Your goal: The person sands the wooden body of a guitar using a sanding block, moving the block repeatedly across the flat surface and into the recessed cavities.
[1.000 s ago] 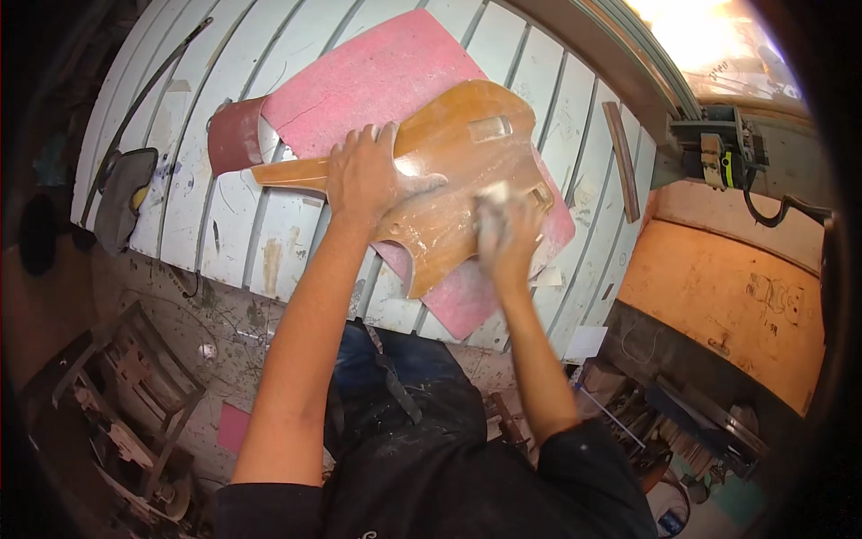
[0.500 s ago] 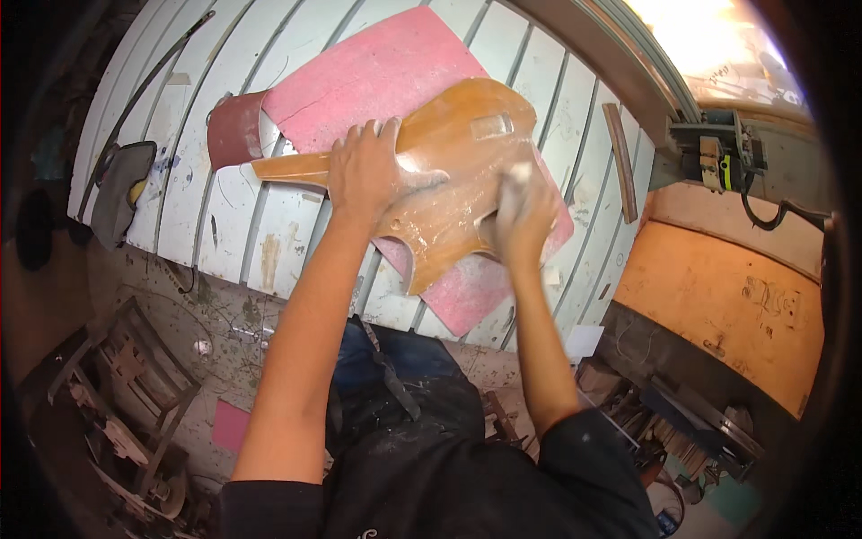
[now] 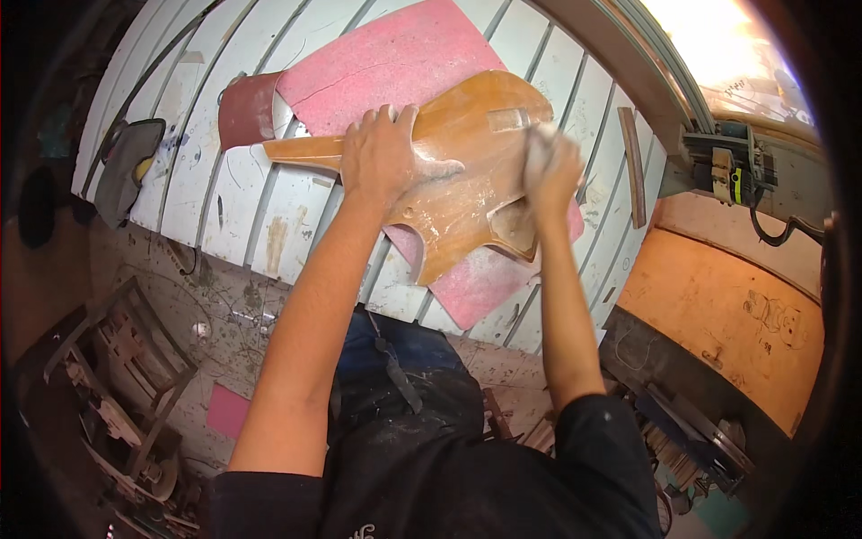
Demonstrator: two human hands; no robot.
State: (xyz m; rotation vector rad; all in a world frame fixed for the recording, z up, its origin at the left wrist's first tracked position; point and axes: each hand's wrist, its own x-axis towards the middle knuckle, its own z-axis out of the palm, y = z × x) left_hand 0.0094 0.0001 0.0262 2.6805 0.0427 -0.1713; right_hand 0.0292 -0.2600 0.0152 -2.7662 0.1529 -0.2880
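Note:
A brown wooden guitar body (image 3: 462, 117) with a short neck pointing left lies on a pink mat (image 3: 386, 67). White dust and shiny wet-looking patches mark its surface, which has a rectangular recess and a larger cutout. My left hand (image 3: 379, 157) is laid across the body where the neck joins, its fingers curled toward the far edge. Pressed to the right part of the body is a pale grey pad (image 3: 537, 157), closed in my right hand (image 3: 561, 171). Motion smears that hand, so the pad's exact kind is unclear.
A curled reddish-brown sheet (image 3: 247, 110) sits by the neck's end on the white slatted table (image 3: 278, 229). A grey cloth-like piece (image 3: 130, 171) hangs at the left edge. On the right are a wooden strip (image 3: 632, 166) and an orange board (image 3: 718, 305). A wooden chair frame (image 3: 135, 359) stands lower left.
My right hand has moved up and slightly right over the guitar body with the pad, uncovering the cutout. The left hand keeps its place on the body. The whole view has shifted slightly.

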